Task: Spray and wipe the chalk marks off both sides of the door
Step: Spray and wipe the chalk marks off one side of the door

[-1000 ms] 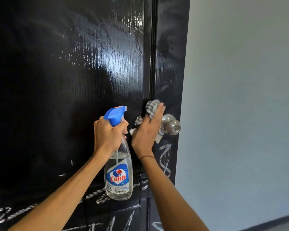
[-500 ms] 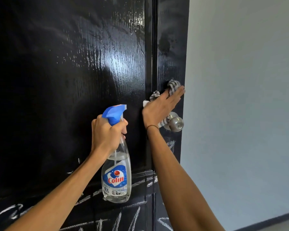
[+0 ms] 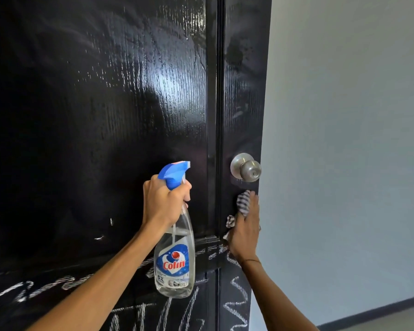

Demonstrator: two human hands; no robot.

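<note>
A glossy black door point(image 3: 105, 115) fills the left of the view, wet and shiny in its upper panel. White chalk marks point(image 3: 236, 304) run across its lower part. My left hand point(image 3: 164, 204) grips the neck of a clear spray bottle point(image 3: 175, 263) with a blue trigger head, held upright in front of the door. My right hand point(image 3: 245, 231) presses a checked cloth point(image 3: 243, 203) flat against the door's right stile, just below the metal knob point(image 3: 246, 168).
A pale grey wall point(image 3: 344, 139) stands to the right of the door's edge, with a dark skirting strip point(image 3: 380, 309) at the bottom right.
My right hand with the cloth went up above the knob, then swept down to below it. The chalk squiggle under the knob is gone. The bottle hand stayed put.
</note>
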